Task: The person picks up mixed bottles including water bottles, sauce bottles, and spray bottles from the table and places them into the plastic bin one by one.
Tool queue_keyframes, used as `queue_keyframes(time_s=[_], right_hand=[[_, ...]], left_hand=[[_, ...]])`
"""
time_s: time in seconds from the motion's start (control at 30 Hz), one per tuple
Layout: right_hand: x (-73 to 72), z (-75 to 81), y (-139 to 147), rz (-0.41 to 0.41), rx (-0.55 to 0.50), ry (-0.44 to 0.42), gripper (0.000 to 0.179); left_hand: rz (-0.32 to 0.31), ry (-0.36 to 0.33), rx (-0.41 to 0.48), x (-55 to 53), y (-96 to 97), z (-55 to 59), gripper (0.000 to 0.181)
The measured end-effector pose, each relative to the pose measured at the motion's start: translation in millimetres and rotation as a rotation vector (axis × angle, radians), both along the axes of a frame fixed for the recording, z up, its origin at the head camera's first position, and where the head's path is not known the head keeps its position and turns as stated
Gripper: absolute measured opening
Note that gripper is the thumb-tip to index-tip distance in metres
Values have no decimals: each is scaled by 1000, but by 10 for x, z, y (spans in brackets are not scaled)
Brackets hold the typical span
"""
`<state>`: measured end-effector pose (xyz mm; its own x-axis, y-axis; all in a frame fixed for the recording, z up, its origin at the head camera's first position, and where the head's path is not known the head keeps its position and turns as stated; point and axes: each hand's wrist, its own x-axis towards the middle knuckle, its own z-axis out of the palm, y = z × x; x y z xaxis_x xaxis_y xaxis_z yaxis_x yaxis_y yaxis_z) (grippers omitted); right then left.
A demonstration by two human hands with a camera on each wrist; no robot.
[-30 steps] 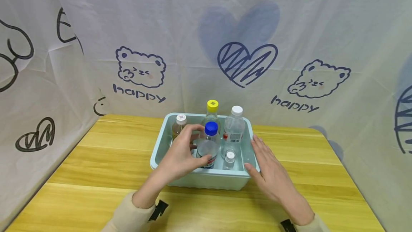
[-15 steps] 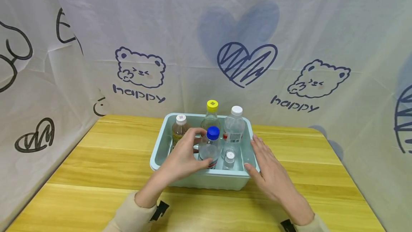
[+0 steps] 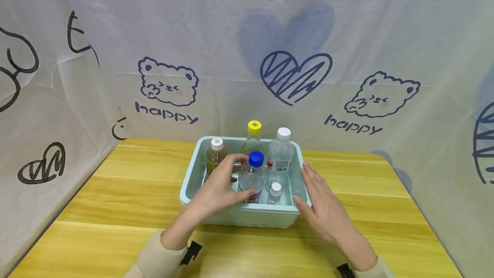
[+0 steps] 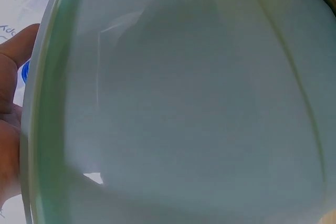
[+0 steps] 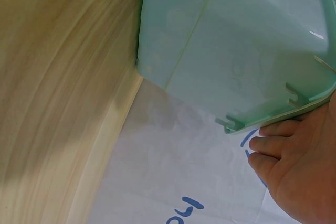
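A clear plastic bottle with a blue cap stands in the front middle of a pale green plastic bin. My left hand reaches over the bin's front rim, thumb and fingers curled round this bottle. Only part of that hand shows in the left wrist view, behind the bin's wall. Along the bin's right rim lies my right hand, its fingers straight. From the right wrist view, the fingers rest at the rim's outer side, near small plastic hooks.
Other bottles share the bin: a brown drink bottle with a white cap, a yellow-capped bottle, a tall clear bottle and a small white-capped one. The wooden table meets a printed cloth behind.
The blue-capped bottle and my left hand have shifted slightly right, and the bottle has come down lower in the bin. My right hand has stayed put.
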<state>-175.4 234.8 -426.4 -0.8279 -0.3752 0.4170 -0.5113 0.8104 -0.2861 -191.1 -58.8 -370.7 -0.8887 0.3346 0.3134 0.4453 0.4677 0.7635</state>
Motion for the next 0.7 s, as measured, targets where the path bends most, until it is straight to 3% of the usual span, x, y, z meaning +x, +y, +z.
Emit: queue_keyframes(time_s=[0.7], right_hand=[[-4, -19, 8, 13, -4, 28, 71]], left_hand=[[7, 13, -30, 9, -38, 15, 81]])
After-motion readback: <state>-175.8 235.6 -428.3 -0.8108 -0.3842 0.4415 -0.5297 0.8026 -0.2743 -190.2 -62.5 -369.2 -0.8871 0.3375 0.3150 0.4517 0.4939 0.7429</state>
